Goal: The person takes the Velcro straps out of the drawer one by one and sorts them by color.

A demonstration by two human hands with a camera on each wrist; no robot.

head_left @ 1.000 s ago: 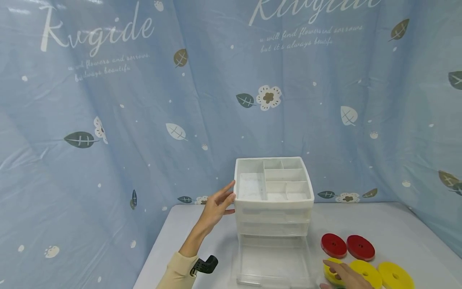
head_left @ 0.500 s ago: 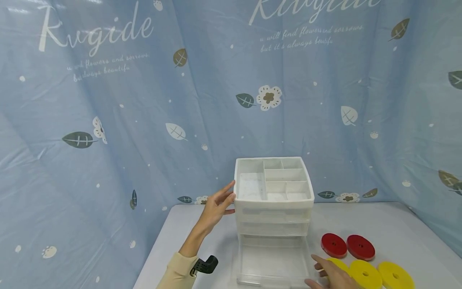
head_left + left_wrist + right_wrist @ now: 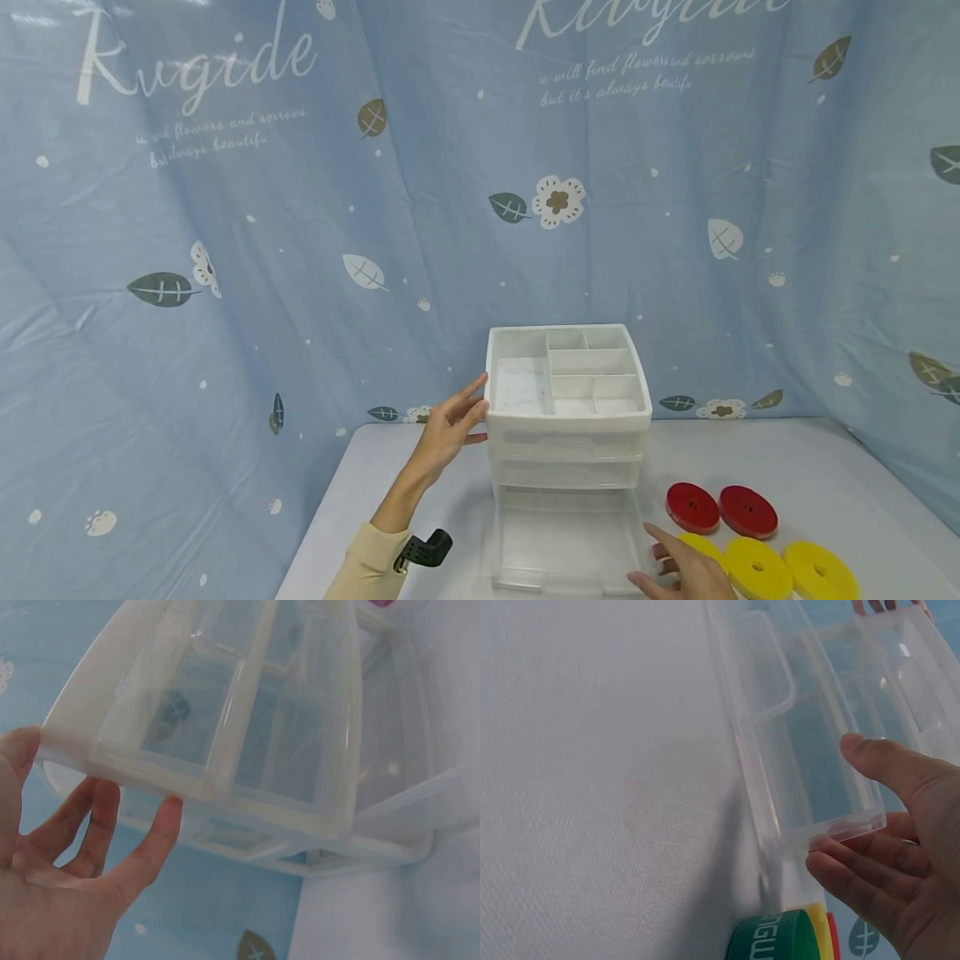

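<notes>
A white plastic drawer unit (image 3: 568,425) with a divided top tray stands on the table. Its clear bottom drawer (image 3: 566,537) is pulled out toward me, with nothing seen inside. My left hand (image 3: 447,429) touches the unit's left side near the top, fingertips spread along the edge. In the left wrist view its thumb and fingers are extended against the white frame. My right hand (image 3: 690,567) is at the right side of the pulled-out drawer. In the right wrist view its thumb (image 3: 877,754) overlaps the drawer, while the other fingers lie loosely bent beside the end wall.
Two flat red rolls (image 3: 748,512) lie right of the unit, with yellow rolls (image 3: 820,571) in front of them. A green roll (image 3: 776,937) with white lettering shows in the right wrist view. A blue patterned curtain (image 3: 435,208) hangs behind the table (image 3: 795,458).
My right hand has moved left from over the yellow rolls to the drawer's right side, then held nearly still. The left hand stays against the unit.
</notes>
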